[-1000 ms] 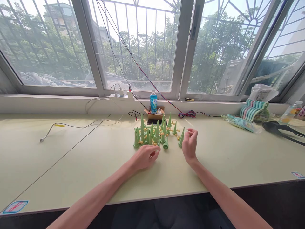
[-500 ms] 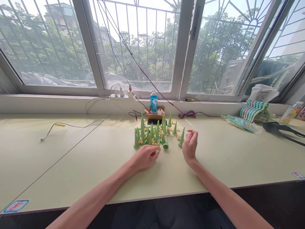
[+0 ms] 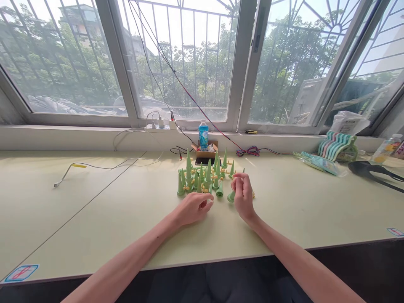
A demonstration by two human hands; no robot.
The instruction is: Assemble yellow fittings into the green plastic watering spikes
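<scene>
A tight group of green cone-shaped watering spikes [image 3: 208,172] with small yellow valves stands on the table, most of them upright. One spike [image 3: 220,189] lies tipped with its round open end toward me. My left hand [image 3: 195,206] rests on the table at the group's near edge, fingers loosely bent, thumb and forefinger apart with nothing seen between them. My right hand [image 3: 243,195], fingers curled, is at a separate green spike [image 3: 231,197] to the right of the group. It hides most of that spike; the base, tip and a yellow valve [image 3: 253,195] show around it.
Behind the group are a dark phone [image 3: 204,161], a cardboard box [image 3: 206,154] and a blue bottle [image 3: 203,135]. A coiled cable [image 3: 248,151] lies near the sill. Hangers [image 3: 337,146] and a black strap-like item [image 3: 375,170] sit far right; a white cable [image 3: 94,166] runs left.
My right hand has moved left and slightly toward me, in front of the separate spike, whose base has shifted left. My left hand is almost still.
</scene>
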